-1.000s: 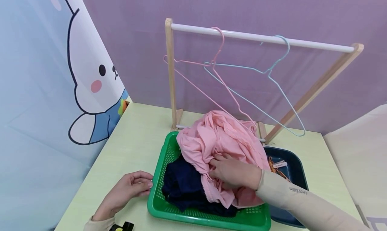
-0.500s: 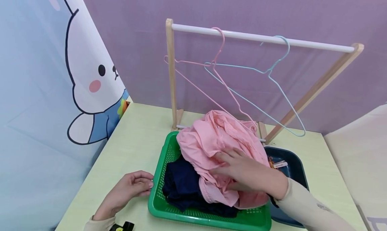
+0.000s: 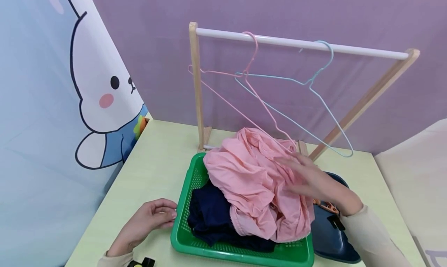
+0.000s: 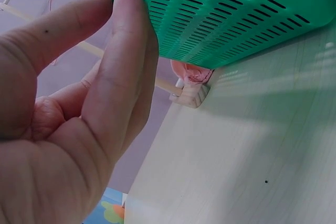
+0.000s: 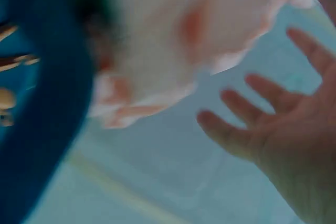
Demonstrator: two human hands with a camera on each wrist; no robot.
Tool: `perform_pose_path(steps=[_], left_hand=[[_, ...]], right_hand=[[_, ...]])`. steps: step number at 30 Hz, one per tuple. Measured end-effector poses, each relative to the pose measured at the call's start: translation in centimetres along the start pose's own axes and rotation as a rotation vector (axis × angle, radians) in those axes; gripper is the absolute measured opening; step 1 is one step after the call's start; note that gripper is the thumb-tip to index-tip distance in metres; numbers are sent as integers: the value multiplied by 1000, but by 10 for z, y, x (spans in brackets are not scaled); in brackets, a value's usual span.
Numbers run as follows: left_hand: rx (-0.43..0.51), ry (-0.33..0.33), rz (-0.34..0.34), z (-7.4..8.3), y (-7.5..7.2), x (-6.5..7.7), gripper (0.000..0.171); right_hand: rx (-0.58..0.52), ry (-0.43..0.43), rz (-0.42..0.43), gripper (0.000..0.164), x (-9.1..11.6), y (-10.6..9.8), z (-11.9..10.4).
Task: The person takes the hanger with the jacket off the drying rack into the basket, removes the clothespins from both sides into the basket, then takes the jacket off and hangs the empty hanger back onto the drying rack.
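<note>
A green plastic basket (image 3: 185, 205) holds a crumpled pink jacket (image 3: 251, 170) with a zipper edge, and a dark navy garment (image 3: 213, 208). At the basket's left side, my left hand (image 3: 151, 220) pinches the rim between thumb and fingers; the left wrist view shows the fingertips at the perforated wall (image 4: 210, 14). My right hand (image 3: 310, 177) is over the jacket's right side, fingers spread and holding nothing. Blurred in the right wrist view, the right hand (image 5: 294, 114) has its fingers apart from the pale pink cloth (image 5: 173, 35). Whether it touches the jacket is unclear.
Behind the basket stands a wooden rack with a white rail (image 3: 279, 42). A pink hanger (image 3: 251, 84) and a light blue hanger (image 3: 314, 84) hang from it. Right of the basket, a dark blue tray (image 3: 328, 236) with small clips (image 3: 328, 207) is partly under the right arm.
My right hand has lifted off the jacket's middle and moved to the right and back, leaving the front folds uncovered. The left hand has stayed on the rim.
</note>
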State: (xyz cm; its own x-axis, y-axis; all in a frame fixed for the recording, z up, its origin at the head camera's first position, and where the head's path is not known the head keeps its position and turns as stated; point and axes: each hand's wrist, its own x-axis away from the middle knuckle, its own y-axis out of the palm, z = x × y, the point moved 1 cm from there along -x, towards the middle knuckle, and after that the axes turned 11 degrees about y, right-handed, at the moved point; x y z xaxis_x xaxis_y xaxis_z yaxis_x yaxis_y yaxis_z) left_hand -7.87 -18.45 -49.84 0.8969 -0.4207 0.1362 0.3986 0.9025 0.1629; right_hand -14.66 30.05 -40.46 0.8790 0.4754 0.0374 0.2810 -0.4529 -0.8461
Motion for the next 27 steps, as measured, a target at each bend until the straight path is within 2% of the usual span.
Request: perform_pose_path(steps=[2, 5, 7, 11, 14, 18, 24, 27], left_hand=[[-1, -5, 5, 0, 0, 0, 34], [1, -11, 6, 0, 0, 1, 34], [4, -13, 3, 0, 1, 1, 34], [10, -15, -2, 0, 1, 1, 34], [10, -19, 0, 0, 1, 1, 34], [4, -24, 3, 0, 1, 0, 35], [-10, -34, 6, 1, 1, -1, 35], [-20, -41, 13, 2, 1, -1, 36]], right_hand=[[-22, 62, 29, 79, -5, 1, 15], [-100, 138, 21, 82, -10, 4, 35], [-160, 134, 4, 81, -12, 9, 44], [-218, 52, 23, 73, -17, 16, 51], [-183, 18, 92, 62, -22, 18, 48], [-158, 58, 156, 55, -24, 19, 38], [-177, 109, 135, 53, -20, 24, 18], [-191, 66, 96, 50, -19, 27, 5]])
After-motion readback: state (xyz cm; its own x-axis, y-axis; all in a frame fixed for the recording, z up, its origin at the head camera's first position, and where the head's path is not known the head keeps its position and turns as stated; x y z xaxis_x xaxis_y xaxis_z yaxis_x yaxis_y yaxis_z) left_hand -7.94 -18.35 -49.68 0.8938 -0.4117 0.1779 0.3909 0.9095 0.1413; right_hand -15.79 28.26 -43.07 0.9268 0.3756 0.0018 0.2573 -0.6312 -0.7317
